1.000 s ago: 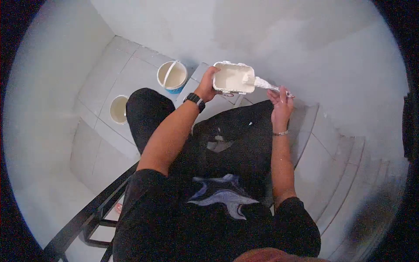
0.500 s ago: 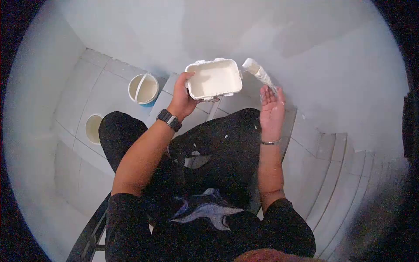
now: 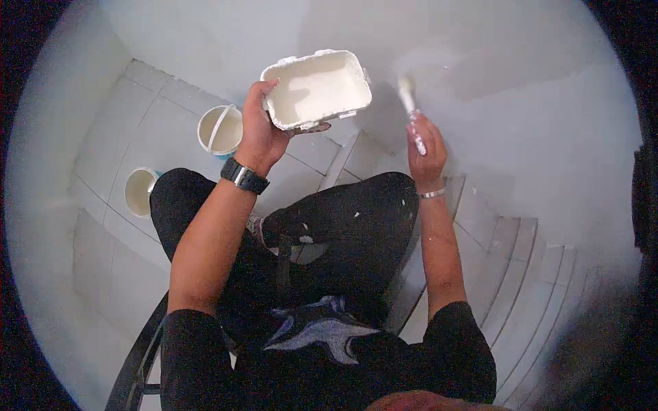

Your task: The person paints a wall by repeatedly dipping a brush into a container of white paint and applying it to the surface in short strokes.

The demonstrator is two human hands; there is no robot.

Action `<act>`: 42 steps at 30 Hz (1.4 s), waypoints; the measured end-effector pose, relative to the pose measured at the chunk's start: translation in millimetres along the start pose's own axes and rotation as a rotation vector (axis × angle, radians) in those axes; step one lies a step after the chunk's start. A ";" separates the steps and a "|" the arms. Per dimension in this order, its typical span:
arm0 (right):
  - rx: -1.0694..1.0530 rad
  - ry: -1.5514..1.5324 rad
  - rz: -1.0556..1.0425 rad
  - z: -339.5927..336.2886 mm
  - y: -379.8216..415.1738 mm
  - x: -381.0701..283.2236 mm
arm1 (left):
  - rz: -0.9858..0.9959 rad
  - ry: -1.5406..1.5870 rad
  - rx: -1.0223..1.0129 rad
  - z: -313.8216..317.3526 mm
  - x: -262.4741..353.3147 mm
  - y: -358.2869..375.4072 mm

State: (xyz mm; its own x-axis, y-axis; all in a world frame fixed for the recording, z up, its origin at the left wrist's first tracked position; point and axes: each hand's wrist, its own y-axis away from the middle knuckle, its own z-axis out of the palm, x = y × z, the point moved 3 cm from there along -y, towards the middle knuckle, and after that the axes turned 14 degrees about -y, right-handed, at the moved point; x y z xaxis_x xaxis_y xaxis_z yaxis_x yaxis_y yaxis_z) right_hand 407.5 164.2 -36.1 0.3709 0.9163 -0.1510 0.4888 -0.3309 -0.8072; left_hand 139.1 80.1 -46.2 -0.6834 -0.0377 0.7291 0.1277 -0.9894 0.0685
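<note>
My left hand (image 3: 264,130) grips one end of a rectangular white tub (image 3: 322,92), its thumb over the rim and its fingers beneath. Cream-white paint lies inside the tub, and dried paint crusts its edges. To the right, my right hand (image 3: 428,151) is closed around the handle of a paintbrush (image 3: 412,109). The brush points up and away, its pale bristles overlapping the wall (image 3: 480,103) in this view. A damp-looking darker patch spreads over that wall around and above the bristles.
A white bucket (image 3: 223,130) with a raised handle stands on the tiled floor at left. Another pale container (image 3: 140,192) sits beside my knee. Steps (image 3: 510,260) descend at the right, and a dark chair frame (image 3: 140,356) shows at lower left.
My left hand has moved the tub up and slightly left. My right hand has turned over and the brush now points more upright, its bristles higher against the wall.
</note>
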 end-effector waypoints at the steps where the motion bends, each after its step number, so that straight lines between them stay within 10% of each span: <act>1: -0.058 -0.053 0.079 8.0 5.0 6.4 | -0.012 -0.015 -0.011 -2.6 -3.6 -3.7; 6: 0.102 -0.102 0.248 -38.9 -44.3 32.0 | -0.031 0.008 -0.001 -7.3 -8.9 -8.8; 15: 0.094 0.181 -0.246 -56.3 -68.2 11.0 | -0.028 0.036 0.005 -2.9 -5.3 -9.1; 21: -0.163 -0.082 0.143 -3.6 -24.0 10.3 | -0.046 0.050 0.005 -5.7 -6.3 -11.2; 28: 0.156 -0.158 0.318 -67.2 -93.4 21.4 | -0.022 0.072 -0.016 -3.6 -6.6 -10.9; 30: 0.340 0.113 -0.179 -85.7 -101.2 2.0 | -0.019 0.062 -0.012 -1.8 -4.8 -9.9; 32: 0.310 0.162 -0.230 -79.4 -83.1 5.3 | -0.012 0.043 -0.006 -1.8 -4.3 -9.7; 37: -0.088 0.129 -0.107 -21.4 -24.1 15.1 | -0.031 0.054 0.006 -1.7 -4.5 -10.0; 39: -0.155 -0.151 0.398 -8.3 -8.5 19.8 | -0.044 0.051 0.005 -3.3 -5.7 -10.0; 42: -0.165 -0.127 0.341 -17.6 -13.7 32.1 | -0.043 0.049 0.006 -2.8 -6.7 -10.1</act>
State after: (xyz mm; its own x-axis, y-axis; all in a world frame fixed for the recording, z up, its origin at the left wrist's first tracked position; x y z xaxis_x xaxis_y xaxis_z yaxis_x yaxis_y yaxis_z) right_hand 426.6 194.2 -19.9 0.4382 0.7649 -0.4722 0.4783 -0.6432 -0.5980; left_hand 140.4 90.0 -53.6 -0.7224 -0.0024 0.6915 0.1017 -0.9895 0.1028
